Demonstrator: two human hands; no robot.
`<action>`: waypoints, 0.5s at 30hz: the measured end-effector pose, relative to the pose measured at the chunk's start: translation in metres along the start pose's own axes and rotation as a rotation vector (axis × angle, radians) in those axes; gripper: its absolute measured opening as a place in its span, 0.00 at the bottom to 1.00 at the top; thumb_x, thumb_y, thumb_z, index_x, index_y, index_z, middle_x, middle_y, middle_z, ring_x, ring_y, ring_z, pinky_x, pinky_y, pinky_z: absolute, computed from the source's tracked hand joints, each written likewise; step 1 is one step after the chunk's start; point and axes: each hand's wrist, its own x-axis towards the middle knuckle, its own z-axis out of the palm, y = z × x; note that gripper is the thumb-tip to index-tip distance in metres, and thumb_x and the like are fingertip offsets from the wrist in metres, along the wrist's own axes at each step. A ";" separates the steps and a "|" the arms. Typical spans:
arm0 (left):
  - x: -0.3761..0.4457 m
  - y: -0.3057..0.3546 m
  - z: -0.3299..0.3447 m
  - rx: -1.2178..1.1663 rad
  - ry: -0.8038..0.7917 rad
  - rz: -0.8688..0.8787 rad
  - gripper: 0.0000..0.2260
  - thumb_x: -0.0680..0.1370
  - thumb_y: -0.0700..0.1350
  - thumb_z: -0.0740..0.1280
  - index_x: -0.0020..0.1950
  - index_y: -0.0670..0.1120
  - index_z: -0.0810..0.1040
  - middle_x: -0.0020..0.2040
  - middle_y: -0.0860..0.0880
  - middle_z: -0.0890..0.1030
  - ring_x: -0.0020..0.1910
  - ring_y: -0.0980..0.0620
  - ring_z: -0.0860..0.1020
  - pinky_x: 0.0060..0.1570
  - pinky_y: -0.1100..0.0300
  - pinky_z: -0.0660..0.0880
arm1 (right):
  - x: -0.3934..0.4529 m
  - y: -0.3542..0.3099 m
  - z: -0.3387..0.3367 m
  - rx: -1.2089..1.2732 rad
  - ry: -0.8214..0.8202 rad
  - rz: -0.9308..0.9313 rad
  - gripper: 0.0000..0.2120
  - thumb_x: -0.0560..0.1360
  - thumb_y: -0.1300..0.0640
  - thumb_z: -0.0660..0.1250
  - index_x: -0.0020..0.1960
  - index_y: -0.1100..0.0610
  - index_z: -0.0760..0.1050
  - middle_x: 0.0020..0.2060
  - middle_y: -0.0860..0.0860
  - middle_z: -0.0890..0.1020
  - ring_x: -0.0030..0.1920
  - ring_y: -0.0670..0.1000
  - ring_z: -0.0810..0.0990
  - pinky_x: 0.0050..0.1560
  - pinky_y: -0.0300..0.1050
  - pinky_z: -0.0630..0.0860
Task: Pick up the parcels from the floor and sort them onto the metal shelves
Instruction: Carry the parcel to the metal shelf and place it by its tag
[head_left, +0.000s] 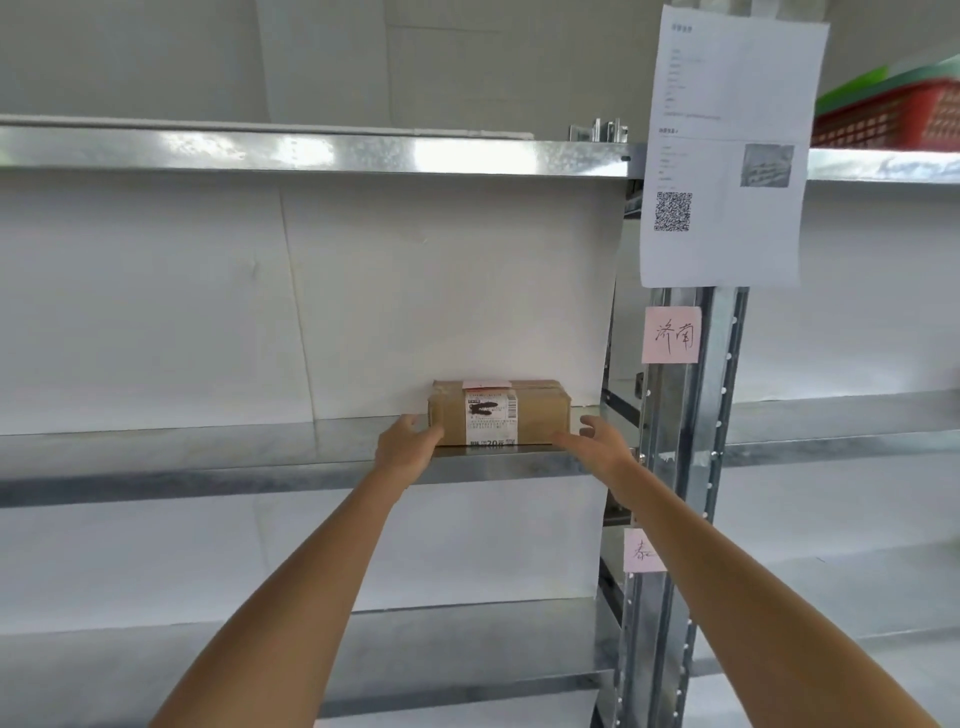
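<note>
A brown cardboard parcel (543, 415) with a white shipping label lies flat on the middle metal shelf (208, 449), close to its right end. My left hand (408, 447) reaches in from below, and its fingertips touch the parcel's lower left corner. My right hand (597, 441) is just off the parcel's right end with fingers spread; I cannot tell whether it touches the box. Neither hand wraps around the parcel, which rests on the shelf by its own weight.
A metal upright (680, 415) stands right of the parcel, carrying a pink note (671, 335), a second pink note (641, 551) lower down and a printed sheet (727, 156). Above and below run an upper shelf (311, 150) and a lower shelf (467, 639). A red basket (888, 122) sits top right.
</note>
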 end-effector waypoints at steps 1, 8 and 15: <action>-0.010 0.000 -0.002 0.006 0.001 0.004 0.26 0.77 0.49 0.62 0.75 0.44 0.64 0.74 0.44 0.68 0.70 0.43 0.68 0.64 0.54 0.67 | -0.010 0.000 -0.003 -0.001 -0.005 -0.006 0.38 0.72 0.50 0.71 0.75 0.58 0.58 0.72 0.57 0.67 0.70 0.57 0.68 0.67 0.50 0.67; -0.092 -0.020 -0.024 0.059 0.025 -0.009 0.26 0.77 0.48 0.63 0.74 0.43 0.65 0.71 0.43 0.70 0.67 0.43 0.71 0.55 0.58 0.68 | -0.086 0.006 -0.003 -0.088 -0.079 -0.036 0.32 0.74 0.53 0.69 0.73 0.60 0.61 0.69 0.56 0.70 0.69 0.57 0.69 0.66 0.47 0.66; -0.168 -0.060 -0.090 0.083 0.071 -0.147 0.27 0.76 0.49 0.63 0.74 0.45 0.64 0.68 0.42 0.73 0.66 0.43 0.72 0.63 0.54 0.70 | -0.149 0.000 0.053 -0.104 -0.264 -0.032 0.35 0.72 0.51 0.70 0.74 0.57 0.60 0.73 0.58 0.66 0.70 0.58 0.68 0.67 0.49 0.66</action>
